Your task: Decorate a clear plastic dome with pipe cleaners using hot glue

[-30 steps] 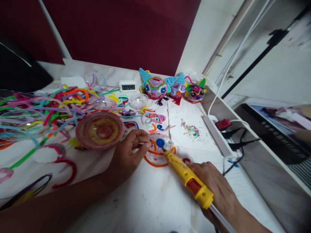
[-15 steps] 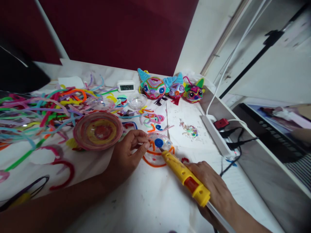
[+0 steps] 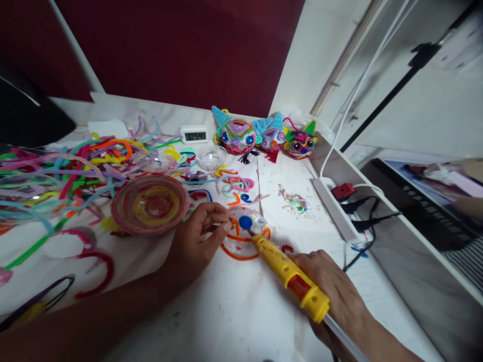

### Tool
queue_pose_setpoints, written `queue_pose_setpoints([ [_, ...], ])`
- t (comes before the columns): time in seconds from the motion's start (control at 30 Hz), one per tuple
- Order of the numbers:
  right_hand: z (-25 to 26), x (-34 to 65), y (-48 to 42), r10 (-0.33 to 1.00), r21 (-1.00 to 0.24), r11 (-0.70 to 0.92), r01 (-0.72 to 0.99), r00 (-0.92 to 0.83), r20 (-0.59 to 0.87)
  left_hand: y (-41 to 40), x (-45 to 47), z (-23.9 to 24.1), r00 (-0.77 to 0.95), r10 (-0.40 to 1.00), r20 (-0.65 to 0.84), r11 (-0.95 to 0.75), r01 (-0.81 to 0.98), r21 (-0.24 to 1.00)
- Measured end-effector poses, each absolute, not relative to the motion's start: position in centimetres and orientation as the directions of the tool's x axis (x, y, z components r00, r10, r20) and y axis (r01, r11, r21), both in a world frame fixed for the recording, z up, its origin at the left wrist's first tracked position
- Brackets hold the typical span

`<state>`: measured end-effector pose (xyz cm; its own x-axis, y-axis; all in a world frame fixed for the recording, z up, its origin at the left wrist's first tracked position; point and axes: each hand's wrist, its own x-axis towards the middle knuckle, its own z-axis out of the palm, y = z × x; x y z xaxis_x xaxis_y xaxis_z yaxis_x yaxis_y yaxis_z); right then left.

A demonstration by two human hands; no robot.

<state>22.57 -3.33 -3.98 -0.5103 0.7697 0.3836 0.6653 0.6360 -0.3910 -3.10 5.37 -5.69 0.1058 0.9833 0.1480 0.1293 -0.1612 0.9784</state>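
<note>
A clear plastic dome (image 3: pixel 247 249) lies on the white table, with orange pipe cleaner along its rim and across it. A coiled blue pipe-cleaner disc (image 3: pixel 246 222) sits on its upper part. At the dome's left edge, my left hand (image 3: pixel 202 244) is closed, thumb and fingertips pinched on it. My right hand (image 3: pixel 326 281) is wrapped round a yellow hot glue gun (image 3: pixel 287 269), a clear glue stick jutting from its back end. The nozzle tip points at the lower edge of the blue disc; whether it touches cannot be made out.
Loose coloured pipe cleaners (image 3: pixel 75 166) heap at the left, beside a round coiled reddish dish (image 3: pixel 151 203). Behind stand a small digital clock (image 3: pixel 194 134), a clear bowl (image 3: pixel 212 157) and several decorated animal heads (image 3: pixel 238 137). A power strip (image 3: pixel 341 211) with cables runs along the right ledge.
The glue gun's rear end has tilted very slightly downward. Both hands and the dome otherwise keep almost the same places; the whole view has shifted a little.
</note>
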Motion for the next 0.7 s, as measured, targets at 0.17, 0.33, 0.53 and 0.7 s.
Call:
queue_pose_setpoints([
  [0.17, -4.4, 22.5, -3.0, 0.753, -0.380, 0.654, 0.654, -0.518, 0.405, 5.4, -3.0, -5.7, 0.113, 0.981, 0.159, -0.173, 0.128, 0.977],
  [0.33, -4.4, 22.3, -2.7, 0.743, -0.303, 0.650, 0.697, -0.498, 0.447, 5.5, -2.9, -5.5, 0.114, 0.978, 0.177, -0.192, 0.140, 0.971],
  [0.53, -3.8, 21.7, -2.7, 0.738, -0.334, 0.662, 0.671, -0.504, 0.449, 5.4, -3.0, -5.4, 0.103, 0.979, 0.176, -0.190, 0.156, 0.969],
  [0.7, -3.6, 21.6, -2.5, 0.724, -0.332, 0.672, 0.662, -0.493, 0.483, 5.4, -3.0, -5.7, 0.112, 0.979, 0.170, -0.185, 0.146, 0.972],
])
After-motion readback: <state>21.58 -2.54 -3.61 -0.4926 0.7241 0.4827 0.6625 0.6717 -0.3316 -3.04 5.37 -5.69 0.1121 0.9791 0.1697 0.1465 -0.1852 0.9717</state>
